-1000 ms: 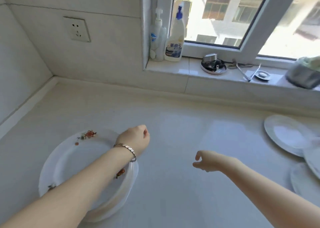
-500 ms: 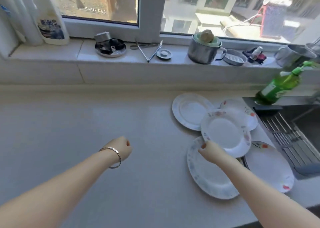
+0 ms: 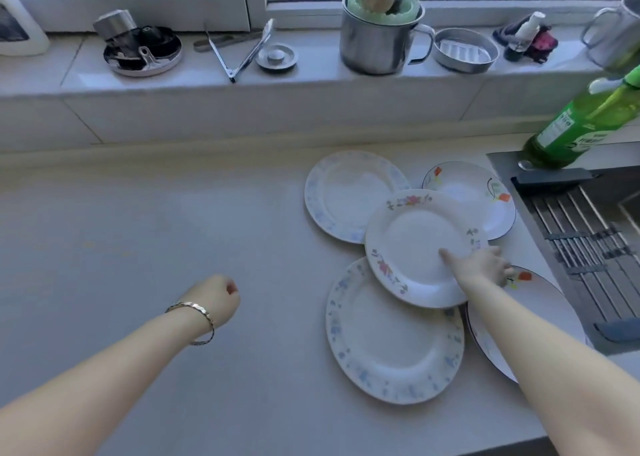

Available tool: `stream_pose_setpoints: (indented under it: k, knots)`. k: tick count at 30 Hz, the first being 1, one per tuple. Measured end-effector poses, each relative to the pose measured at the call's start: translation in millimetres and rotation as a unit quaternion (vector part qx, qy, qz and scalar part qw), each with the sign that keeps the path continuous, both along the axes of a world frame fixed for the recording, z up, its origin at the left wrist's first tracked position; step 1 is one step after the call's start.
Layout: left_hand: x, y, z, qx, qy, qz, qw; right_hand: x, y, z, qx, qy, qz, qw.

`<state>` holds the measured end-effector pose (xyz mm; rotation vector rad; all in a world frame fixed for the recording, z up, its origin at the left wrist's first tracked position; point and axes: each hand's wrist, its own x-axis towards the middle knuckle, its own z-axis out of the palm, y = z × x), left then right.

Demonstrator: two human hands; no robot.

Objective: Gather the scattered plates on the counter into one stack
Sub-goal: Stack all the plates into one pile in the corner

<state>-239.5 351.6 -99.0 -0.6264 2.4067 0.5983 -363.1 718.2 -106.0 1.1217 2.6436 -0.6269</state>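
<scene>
Right hand [image 3: 481, 267] reaches to the pink-flowered plate [image 3: 412, 241] and pinches its near right rim. The thumb lies flat on the glossy white face and the other fingers curl past the edge, under it as far as can be seen. This round, shallow ceramic plate lies on top of a loose cluster of five on the pale, smooth counter [image 3: 138, 234], just left of the ridged steel sink [image 3: 588, 234], and it overlaps its neighbours' edges. Behind it to the left is a blue-patterned plate [image 3: 341, 196], and behind to the right an orange-flowered plate [image 3: 474, 192] with a thin dark rim. In front lies a blue-speckled plate [image 3: 388, 341]. At front right is a dark-rimmed plate [image 3: 543, 306], partly hidden by the right forearm. Left hand [image 3: 216, 298] hangs above the counter well left of the plates, curled into a fist and holding nothing, with a thin metal bracelet [image 3: 194, 320] round the wrist. On the tiled window sill [image 3: 311, 71] behind are a steel mug [image 3: 377, 43] stuffed with green scrubbers, slim metal tongs [image 3: 249, 53] and a round metal soap dish [image 3: 464, 52]. A green plastic bottle [image 3: 571, 133] stands at the sink's far corner.
</scene>
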Motion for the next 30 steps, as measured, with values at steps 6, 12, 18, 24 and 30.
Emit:
stream_pose_setpoints:
  k: [6, 12, 18, 24, 30]
  knots:
    - [-6, 7, 1, -0.008, -0.006, -0.004, 1.0, 1, 21, 5, -0.082, 0.076, -0.027, 0.993]
    - [-10, 9, 2, 0.01, 0.008, -0.003, 1.0, 14, 13, 18, -0.176, 0.193, -0.023, 0.965]
    - [5, -22, 10, 0.015, 0.037, 0.029, 0.999, 29, -26, 31, -0.224, 0.209, 0.031, 0.951]
    - [42, -90, 38, 0.004, 0.076, 0.1, 0.992, 51, -116, 49, -0.381, 0.154, 0.069, 0.909]
    - [101, -192, 82, -0.046, 0.146, 0.168, 0.974, 87, -258, 81, -0.513, 0.087, 0.102, 0.848]
